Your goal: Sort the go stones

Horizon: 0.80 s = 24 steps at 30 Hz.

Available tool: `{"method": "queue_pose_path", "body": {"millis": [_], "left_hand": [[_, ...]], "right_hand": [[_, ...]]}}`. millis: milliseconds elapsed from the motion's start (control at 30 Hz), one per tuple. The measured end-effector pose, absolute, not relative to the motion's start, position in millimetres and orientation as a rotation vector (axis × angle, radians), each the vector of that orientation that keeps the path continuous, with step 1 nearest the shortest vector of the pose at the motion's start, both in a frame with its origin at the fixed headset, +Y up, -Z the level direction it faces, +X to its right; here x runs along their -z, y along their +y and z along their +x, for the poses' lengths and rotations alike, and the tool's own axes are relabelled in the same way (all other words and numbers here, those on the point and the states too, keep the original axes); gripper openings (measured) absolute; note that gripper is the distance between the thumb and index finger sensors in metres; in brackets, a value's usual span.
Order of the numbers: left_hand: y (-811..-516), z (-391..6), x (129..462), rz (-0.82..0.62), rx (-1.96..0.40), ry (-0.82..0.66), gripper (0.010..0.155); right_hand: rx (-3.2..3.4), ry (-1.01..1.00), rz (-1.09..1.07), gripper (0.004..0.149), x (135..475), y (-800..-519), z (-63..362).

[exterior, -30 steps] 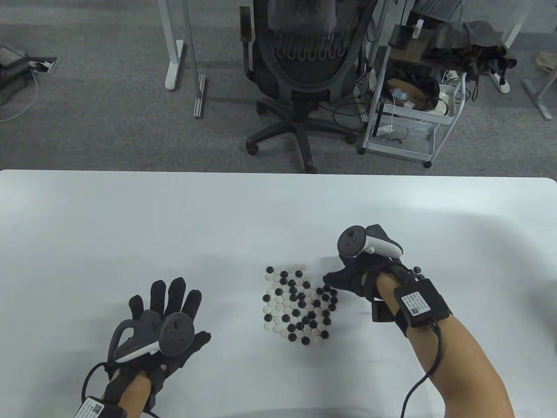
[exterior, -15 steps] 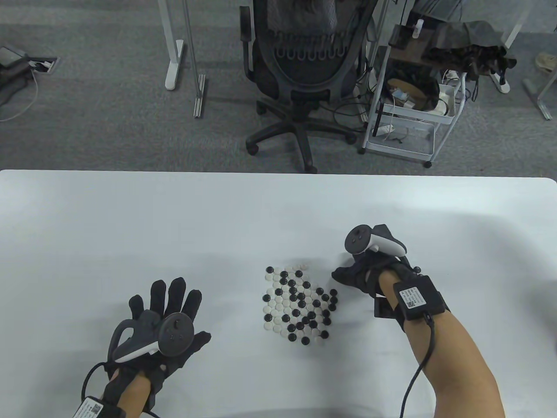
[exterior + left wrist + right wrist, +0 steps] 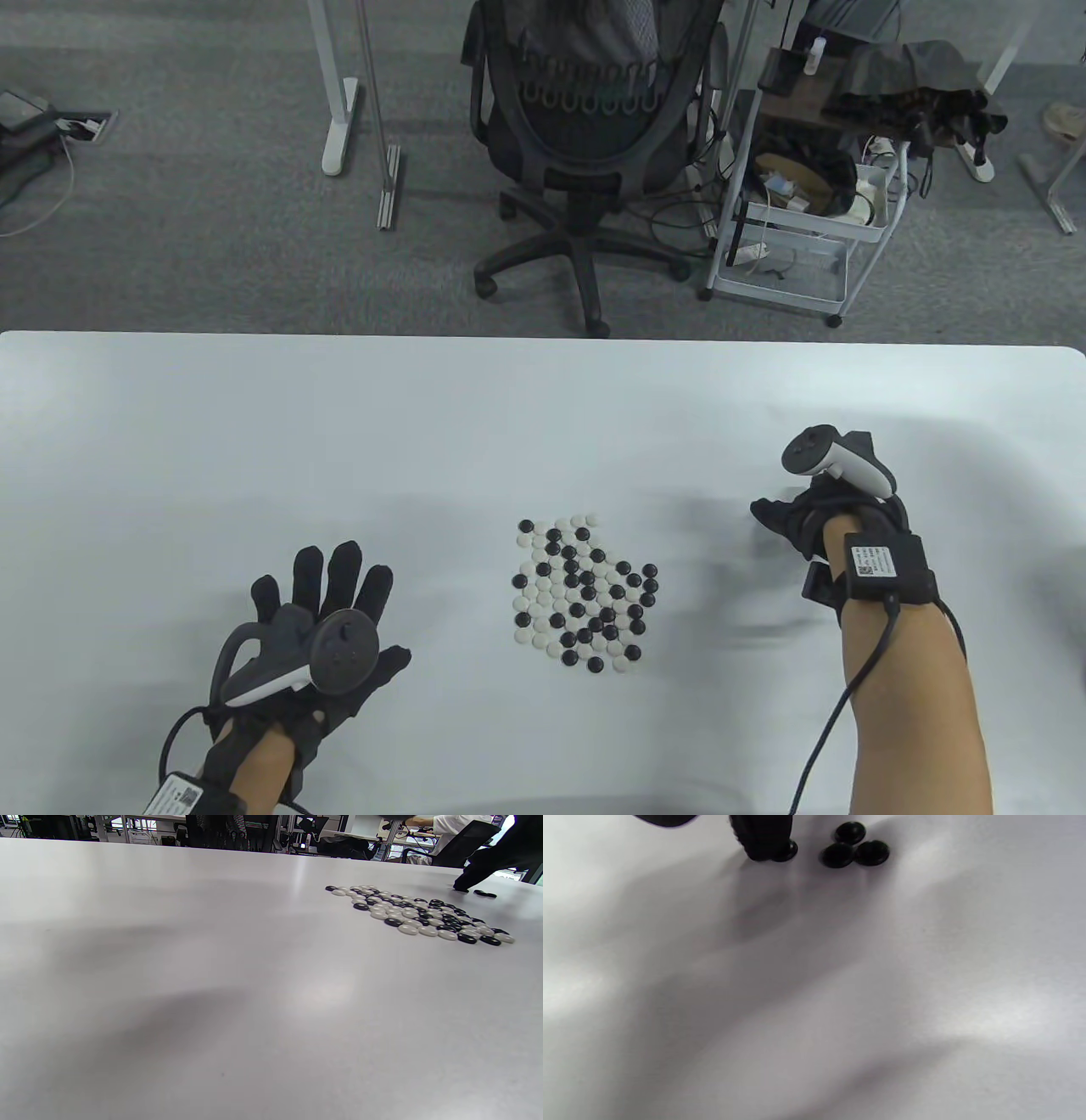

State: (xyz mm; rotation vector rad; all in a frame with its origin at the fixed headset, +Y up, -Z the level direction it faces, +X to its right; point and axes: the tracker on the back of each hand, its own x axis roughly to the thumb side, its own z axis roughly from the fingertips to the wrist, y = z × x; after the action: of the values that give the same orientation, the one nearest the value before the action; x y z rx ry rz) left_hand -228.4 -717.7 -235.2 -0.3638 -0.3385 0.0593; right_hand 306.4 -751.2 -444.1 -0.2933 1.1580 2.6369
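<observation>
Two hands over white table [image 3: 254, 424]: left hand [image 3: 318, 620] flat, right hand [image 3: 806, 522] grip unclear.

Bare bench [image 3: 424, 441] lies ahead of both grips; between them only the stone cluster [image 3: 582, 592] blocks the way, three black stones [image 3: 855, 846] beside the right grip [image 3: 785, 522].

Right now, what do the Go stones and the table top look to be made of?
Black Go stones: smooth, slightly glossy lens shapes with faint highlights; glass or plastic, the look leaves it open. White Go stones: same rounded form, soft sheen, likely the same material. Table: white, satin-smooth top with broad soft reflections, probably laminate.
</observation>
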Motion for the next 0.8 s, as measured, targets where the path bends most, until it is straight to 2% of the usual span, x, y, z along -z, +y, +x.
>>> {"method": "queue_pose_path", "body": {"millis": [300,467,600,800], "left_hand": [[-717.9,-227.6,235.3,-0.369,-0.057,-0.339,0.081],[-718.5,-227.3,235.7,-0.371,-0.056,-0.341,0.081],[-718.7,-227.2,236.0,-0.376,-0.06,-0.344,0.081],[-718.8,-226.2,236.0,-0.377,-0.052,-0.343,0.081]], "right_hand": [[-2.634,1.13,-0.35,0.069,443.0,-750.4,318.9],[-2.63,1.09,-0.302,0.069,443.4,-742.4,313.9],[-2.571,1.092,-0.075,0.069,440.6,-727.5,284.9],[-2.569,1.239,0.279,0.067,424.0,-721.8,222.6]]}}
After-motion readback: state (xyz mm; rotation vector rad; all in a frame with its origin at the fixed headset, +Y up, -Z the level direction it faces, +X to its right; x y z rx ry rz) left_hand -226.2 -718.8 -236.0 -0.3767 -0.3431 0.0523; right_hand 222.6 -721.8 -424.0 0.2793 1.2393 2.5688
